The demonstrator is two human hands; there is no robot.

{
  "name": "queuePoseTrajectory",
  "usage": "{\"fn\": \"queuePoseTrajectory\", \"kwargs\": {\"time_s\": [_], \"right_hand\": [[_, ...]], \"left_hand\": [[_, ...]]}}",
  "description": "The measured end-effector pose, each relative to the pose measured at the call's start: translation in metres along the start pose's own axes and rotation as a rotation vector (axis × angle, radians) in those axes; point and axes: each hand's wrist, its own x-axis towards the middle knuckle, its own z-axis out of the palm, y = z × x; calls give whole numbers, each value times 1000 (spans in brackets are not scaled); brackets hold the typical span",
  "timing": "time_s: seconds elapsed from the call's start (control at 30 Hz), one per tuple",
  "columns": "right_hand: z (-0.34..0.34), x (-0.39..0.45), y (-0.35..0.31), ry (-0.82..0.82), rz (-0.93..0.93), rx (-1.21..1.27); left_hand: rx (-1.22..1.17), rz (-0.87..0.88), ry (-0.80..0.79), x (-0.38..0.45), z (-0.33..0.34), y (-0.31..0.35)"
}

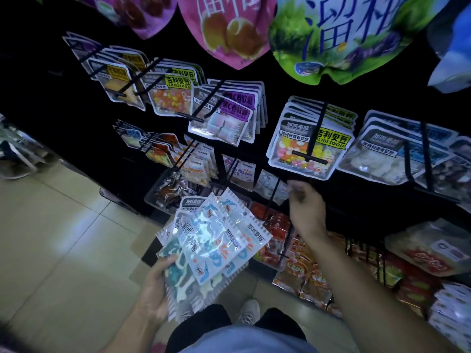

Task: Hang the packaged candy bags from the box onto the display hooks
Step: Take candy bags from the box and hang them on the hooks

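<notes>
L hand (153, 289) grips fanned stack of shark candy bags (211, 240) at bottom edge, low center. Bags prob light, floppy, slick film; best pinch at top header by hang hole. R hand (304, 202) up at rack, fingers loosely curled near black hook (274, 192), blurred, can't tell if holding anything. Farther back: jelly bean packs (305, 149) crowd hooks, tight access.

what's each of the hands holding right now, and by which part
The left hand grips a fanned stack of shark candy bags by its lower end. Whether the right hand holds anything cannot be told.
</notes>
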Motion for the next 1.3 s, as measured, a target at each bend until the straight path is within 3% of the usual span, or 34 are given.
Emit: {"fn": "queuePoseTrajectory", "kwargs": {"time_s": [0.13, 0.23, 0.37, 0.5, 0.77, 1.03, 1.3], "right_hand": [[-2, -86, -30, -119, 95, 310], [11, -122, -38, -56, 89, 400], [28, -134, -46, -6, 121, 323], [42, -131, -48, -82, 102, 159], [57, -132, -60, -43, 163, 224], [74, -129, -82, 118, 309, 669], [84, -131, -93, 342, 206, 555]], "left_hand": [[55, 1, 95, 11, 18, 7], [104, -36, 177, 24, 12, 14], [163, -106, 128, 25, 23, 23], [199, -88, 131, 30, 30, 32], [308, -69, 67, 41, -3, 58], [337, -153, 59, 39, -26, 79], [370, -144, 4, 40, -27, 82]]}}
